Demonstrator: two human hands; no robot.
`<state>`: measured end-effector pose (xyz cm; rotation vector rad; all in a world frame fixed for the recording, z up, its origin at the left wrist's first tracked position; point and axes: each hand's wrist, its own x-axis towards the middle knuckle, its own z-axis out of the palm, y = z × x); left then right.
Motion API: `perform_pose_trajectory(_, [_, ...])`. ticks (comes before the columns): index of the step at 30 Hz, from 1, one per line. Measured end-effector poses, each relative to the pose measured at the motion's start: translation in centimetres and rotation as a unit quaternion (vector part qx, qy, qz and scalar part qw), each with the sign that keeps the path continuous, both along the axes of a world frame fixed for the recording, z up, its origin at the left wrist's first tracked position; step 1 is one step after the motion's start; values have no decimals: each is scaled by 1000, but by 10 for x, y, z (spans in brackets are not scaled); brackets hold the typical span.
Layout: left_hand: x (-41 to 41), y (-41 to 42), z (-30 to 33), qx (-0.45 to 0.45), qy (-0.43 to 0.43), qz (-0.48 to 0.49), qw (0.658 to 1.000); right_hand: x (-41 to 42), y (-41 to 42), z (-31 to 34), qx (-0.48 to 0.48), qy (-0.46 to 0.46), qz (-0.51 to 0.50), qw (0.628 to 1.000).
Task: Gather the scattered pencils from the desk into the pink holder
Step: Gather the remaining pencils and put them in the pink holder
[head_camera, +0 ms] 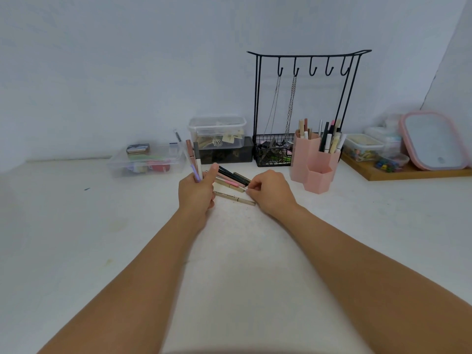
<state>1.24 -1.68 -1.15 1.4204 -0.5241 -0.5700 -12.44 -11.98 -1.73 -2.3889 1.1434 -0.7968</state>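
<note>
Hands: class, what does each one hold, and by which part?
Left hand grips a bundle of pencils by their lower ends. Right hand pinches one desk pencil's near tip.

Both bare forearms reach forward and inward from the lower corners, the hands near each other. The left hand (198, 190) is raised, its fingers (213, 172) curled round a small upright bundle of pencils (195, 159), thumb along the side. The right hand (270, 191) is palm down, low over the surface (76, 238), fingertips pinching the end of one pencil (233, 180).
</note>
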Motion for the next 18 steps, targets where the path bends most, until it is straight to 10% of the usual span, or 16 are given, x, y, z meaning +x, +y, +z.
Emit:
perform_pose_trajectory(12, [-2, 0, 2, -1, 24, -6, 1000, 5, 7, 3, 20, -8, -34, 999])
perform_pose_trajectory(18, [0, 0, 1, -4, 37, -9, 999, -1, 13, 14, 97, -250, -67, 961])
